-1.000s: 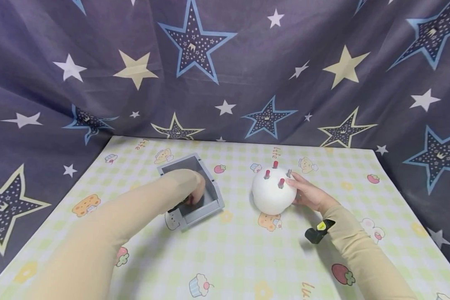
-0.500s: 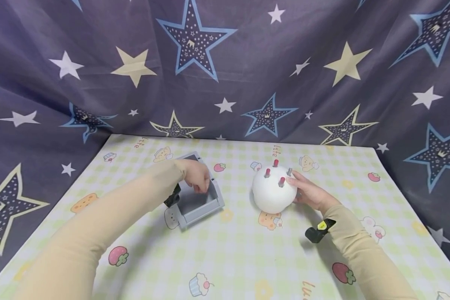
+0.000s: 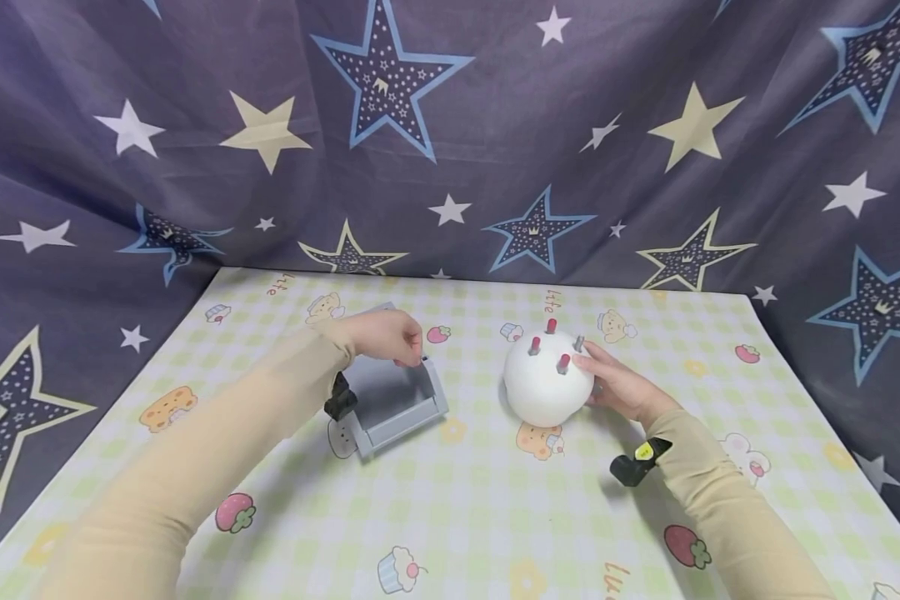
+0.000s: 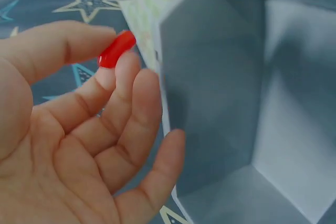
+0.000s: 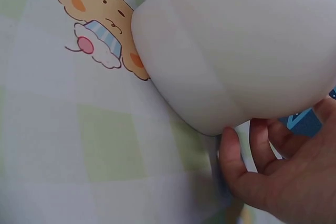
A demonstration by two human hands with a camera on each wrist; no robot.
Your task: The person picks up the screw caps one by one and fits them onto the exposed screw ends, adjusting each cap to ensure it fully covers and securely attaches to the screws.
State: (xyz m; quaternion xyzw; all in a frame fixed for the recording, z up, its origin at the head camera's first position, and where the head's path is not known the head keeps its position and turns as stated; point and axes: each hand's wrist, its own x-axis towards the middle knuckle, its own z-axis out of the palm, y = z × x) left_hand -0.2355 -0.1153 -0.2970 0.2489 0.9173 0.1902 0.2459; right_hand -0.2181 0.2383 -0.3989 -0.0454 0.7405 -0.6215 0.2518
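Observation:
My left hand (image 3: pixel 392 335) is over the right wall of a grey open box (image 3: pixel 403 422). Between thumb and fingertips it pinches a small red cap (image 4: pixel 117 49), plain in the left wrist view but hidden in the head view. To the right stands a round white body (image 3: pixel 546 387) with several short grey pegs on top. Red tips (image 3: pixel 564 362) cover three of them, and one grey peg (image 3: pixel 578 343) is bare. My right hand (image 3: pixel 627 388) holds the white body from its right side, thumb near the bare peg, fingertips low against the base in the right wrist view.
A checked tablecloth (image 3: pixel 465 500) with printed cartoons covers the table. Behind it hangs a dark star-patterned curtain (image 3: pixel 487 125). Black wrist cameras, such as the right one (image 3: pixel 633 468), stick out below the wrists. The box's inside is partly hidden by the left arm.
My left hand has risen out of the grey box and shifted slightly right, to above its right wall. The right hand and the white body have stayed in place.

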